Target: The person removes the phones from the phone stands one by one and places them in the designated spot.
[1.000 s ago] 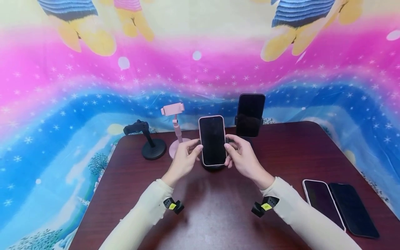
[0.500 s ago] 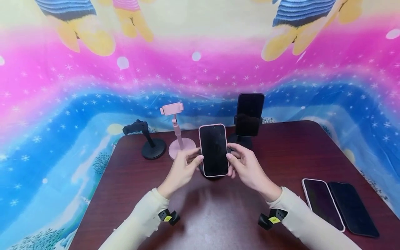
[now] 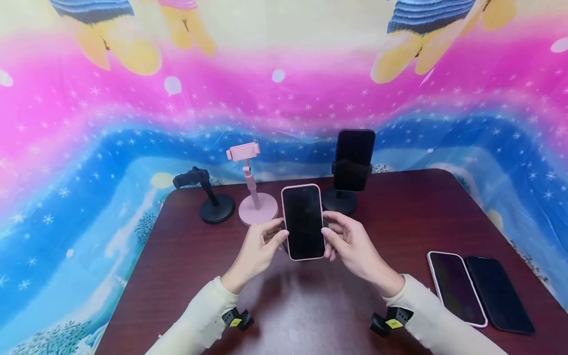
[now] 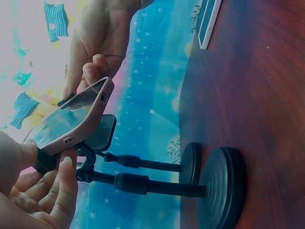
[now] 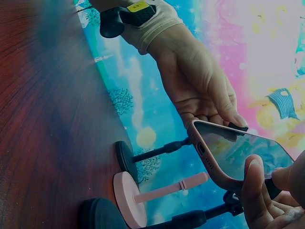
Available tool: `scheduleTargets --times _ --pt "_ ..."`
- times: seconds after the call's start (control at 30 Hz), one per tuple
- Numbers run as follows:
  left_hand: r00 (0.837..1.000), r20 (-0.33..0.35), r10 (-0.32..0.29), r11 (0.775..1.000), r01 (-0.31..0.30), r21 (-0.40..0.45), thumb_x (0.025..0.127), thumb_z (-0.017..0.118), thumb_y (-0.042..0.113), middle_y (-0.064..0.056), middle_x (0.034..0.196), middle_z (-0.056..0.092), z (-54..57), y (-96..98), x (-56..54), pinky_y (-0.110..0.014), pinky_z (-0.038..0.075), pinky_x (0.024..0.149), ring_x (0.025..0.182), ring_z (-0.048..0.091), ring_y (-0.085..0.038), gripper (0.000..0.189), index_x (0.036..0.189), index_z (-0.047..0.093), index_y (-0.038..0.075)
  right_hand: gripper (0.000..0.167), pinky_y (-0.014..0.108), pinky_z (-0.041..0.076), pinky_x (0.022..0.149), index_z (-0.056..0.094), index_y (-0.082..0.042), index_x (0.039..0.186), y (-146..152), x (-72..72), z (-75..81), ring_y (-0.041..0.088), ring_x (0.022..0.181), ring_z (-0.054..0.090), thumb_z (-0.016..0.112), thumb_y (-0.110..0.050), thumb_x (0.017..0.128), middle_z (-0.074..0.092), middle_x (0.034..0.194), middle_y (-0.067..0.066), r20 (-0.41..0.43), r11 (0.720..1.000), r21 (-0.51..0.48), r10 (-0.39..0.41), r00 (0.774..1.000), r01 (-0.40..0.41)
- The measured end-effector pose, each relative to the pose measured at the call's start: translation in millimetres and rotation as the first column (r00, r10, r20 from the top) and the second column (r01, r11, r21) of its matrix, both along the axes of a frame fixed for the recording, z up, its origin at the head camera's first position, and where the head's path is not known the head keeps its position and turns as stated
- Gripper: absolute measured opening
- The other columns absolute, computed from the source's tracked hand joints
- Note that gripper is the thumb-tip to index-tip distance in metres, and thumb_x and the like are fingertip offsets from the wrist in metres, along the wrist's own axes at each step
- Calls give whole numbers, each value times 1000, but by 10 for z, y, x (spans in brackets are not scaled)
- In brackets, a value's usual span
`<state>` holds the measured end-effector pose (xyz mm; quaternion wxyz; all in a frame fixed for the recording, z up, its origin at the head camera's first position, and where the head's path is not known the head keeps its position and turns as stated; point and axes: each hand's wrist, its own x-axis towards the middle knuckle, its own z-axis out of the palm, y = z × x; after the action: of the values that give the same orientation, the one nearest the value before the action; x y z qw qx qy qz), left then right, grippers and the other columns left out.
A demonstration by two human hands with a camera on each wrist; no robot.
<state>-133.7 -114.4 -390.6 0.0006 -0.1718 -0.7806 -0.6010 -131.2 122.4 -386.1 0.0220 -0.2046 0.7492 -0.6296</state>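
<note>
Left hand point(image 3: 255, 251): fingers and thumb curled in, gripping the black clamp point(image 4: 45, 162) at the phone's left edge.
Right hand point(image 3: 357, 246): likewise closed in, thumb and fingers on the clamp's other end at the right edge.
Pink-cased phone point(image 3: 303, 222): between the two hands, screen toward the person, tilted back, above the middle of the worktop point(image 3: 191, 281).
Supporting stand point(image 4: 133, 183): black, behind and beneath that phone, with a round base.
Far left: low black stand point(image 3: 216, 208); to its right, pink stand point(image 3: 258, 209).
Far right of centre: rear black stand point(image 3: 339, 201) bearing an upright black phone point(image 3: 355, 160).
Near right: white-edged phone point(image 3: 457, 288) and flat black phone point(image 3: 500, 294), lying side by side.
Behind: colourful backdrop point(image 3: 284, 108).
</note>
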Motion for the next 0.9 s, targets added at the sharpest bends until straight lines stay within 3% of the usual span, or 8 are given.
scheduleTargets --times 0.3,0.6,0.9 --pt "1000 -10 -22 999 22 30 100 59 4 -31 109 71 -81 -14 61 -34 63 67 76 68 -15 38 134 56 -15 35 30 56 47 47 14 134 -13 53 -59 15 50 60 53 2 102 63 75 23 -21 1000 -12 4 1000 -4" --pt "1000 -9 -30 998 30 51 104 54 6 -33 111 69 -69 15 123 -32 63 65 71 67 -11 38 134 53 -16 32 31 55 45 51 12 133 -21 86 -100 12 48 58 50 -3 104 61 69 23 -22 1000 -21 -10 1000 9" --pt "998 -37 -50 997 52 55 106 49 9 -26 86 67 -71 29 133 -36 58 51 56 60 -8 33 131 56 -12 36 30 53 41 50 18 134 -45 104 -138 11 44 56 50 -3 104 60 59 20 -43 999 -19 -32 999 31"
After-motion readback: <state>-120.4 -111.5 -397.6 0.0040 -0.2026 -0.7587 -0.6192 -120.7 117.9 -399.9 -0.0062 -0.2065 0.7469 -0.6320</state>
